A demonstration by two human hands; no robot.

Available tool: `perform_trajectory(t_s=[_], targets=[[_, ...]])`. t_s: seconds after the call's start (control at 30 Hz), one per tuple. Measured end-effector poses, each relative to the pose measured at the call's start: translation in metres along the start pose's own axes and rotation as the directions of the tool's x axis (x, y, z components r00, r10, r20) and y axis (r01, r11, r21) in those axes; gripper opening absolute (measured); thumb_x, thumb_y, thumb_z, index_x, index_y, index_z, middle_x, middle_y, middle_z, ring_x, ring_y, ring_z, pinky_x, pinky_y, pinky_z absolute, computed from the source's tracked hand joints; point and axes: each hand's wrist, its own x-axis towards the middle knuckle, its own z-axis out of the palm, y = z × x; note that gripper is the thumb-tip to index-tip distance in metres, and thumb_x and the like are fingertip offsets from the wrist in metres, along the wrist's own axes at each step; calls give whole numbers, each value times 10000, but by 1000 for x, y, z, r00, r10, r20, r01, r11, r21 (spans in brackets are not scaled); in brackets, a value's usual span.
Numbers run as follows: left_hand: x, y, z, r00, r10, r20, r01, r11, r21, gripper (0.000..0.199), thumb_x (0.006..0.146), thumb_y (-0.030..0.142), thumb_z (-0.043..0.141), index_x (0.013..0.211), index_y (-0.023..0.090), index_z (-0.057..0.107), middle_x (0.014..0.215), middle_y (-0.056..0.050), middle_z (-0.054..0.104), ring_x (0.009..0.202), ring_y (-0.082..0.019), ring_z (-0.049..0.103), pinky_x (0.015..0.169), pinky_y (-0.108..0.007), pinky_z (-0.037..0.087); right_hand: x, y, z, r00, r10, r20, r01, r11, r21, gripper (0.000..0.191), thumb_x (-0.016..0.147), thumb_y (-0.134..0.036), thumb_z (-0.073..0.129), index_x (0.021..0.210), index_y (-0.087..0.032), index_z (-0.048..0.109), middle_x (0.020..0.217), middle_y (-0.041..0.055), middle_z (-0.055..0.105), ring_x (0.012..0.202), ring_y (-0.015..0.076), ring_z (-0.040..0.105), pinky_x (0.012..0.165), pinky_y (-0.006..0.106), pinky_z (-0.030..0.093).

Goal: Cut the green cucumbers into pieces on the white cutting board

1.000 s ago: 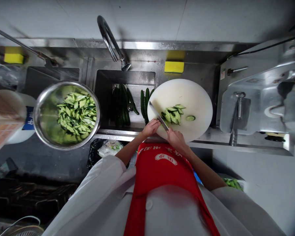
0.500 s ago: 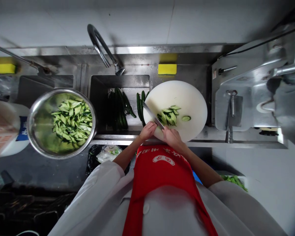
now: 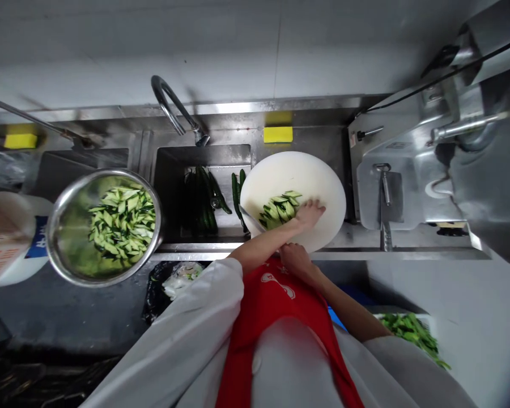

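Observation:
My left hand (image 3: 311, 214) reaches across the round white cutting board (image 3: 323, 181), fingers spread on its surface just right of a pile of cut cucumber slices (image 3: 278, 208). The lone slice seen there earlier is hidden under or behind this hand. At the board's near edge, my right hand (image 3: 296, 260) is closed around a knife (image 3: 251, 219). Its blade sticks out to the left of the pile, and my left forearm covers part of it. Whole cucumbers (image 3: 206, 198) lie in the sink left of the board, some close to its edge.
A large steel bowl (image 3: 53, 226) of cut cucumber stands on the left. Behind the sink rises a curved faucet (image 3: 174, 102). A yellow sponge (image 3: 277, 135) sits behind the board. On the right is a metal machine (image 3: 412, 153); green vegetables (image 3: 412, 334) lie lower right.
My left hand has moved right, from beside the blade over to the far side of the slices. My right hand and the knife have drawn a little toward my body.

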Motion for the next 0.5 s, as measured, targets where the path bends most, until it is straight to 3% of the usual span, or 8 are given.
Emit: perform_trajectory(t_s=[0.03,0.1,0.2,0.3,0.4,0.43,0.5], targets=[[0,3,-1,1000,-4,-1,4,1000,-5,132,803,95,673,747,194,607,824,-77,564,811,-229,583,749,-401,546,-1,2,2,1000,7,-11,-7,1000,4,331,964,-143,337,1183,-110,583,1000,190,712,926,274,691,788,323,466],[-8,12,-21,1000,11,-16,-11,999,-34,125,792,78,669,815,189,618,854,-74,562,803,-216,577,740,-375,541,-3,7,6,999,30,-35,-30,999,14,363,985,-173,311,1281,-109,511,973,187,713,904,275,695,767,324,466],[-34,19,-78,987,-28,-160,15,997,-81,206,834,122,633,1026,183,588,1008,-86,562,914,-215,573,822,-363,523,-4,20,10,992,109,-64,-107,993,40,357,1008,-230,289,1292,-129,480,946,174,713,876,263,702,745,317,462],[-76,3,-123,900,-233,-369,223,972,-71,180,875,194,614,1040,181,542,1023,-80,545,964,-212,557,864,-366,498,-5,36,13,976,200,-84,-194,978,76,332,1021,-279,269,1207,-143,509,918,152,711,857,246,704,727,307,449],[-123,-25,-127,754,-470,-459,496,865,-70,118,842,170,639,918,171,549,967,-69,534,865,-185,559,768,-334,507,-3,48,17,963,251,-100,-243,966,86,330,1022,-315,272,1151,-149,526,865,153,707,807,238,700,678,298,421],[-136,-34,-121,733,-521,-437,546,834,-77,114,825,150,652,885,167,557,966,-70,534,844,-176,564,745,-320,512,-1,50,18,959,263,-105,-256,964,76,330,1021,-316,266,1128,-156,535,838,159,705,782,241,698,655,302,409],[-153,-48,-102,740,-550,-388,567,819,-81,130,805,165,701,858,162,582,985,-76,540,830,-167,583,751,-315,528,3,50,20,961,246,-131,-244,969,30,327,1020,-331,270,1096,-174,546,814,172,703,752,252,691,635,319,392]])
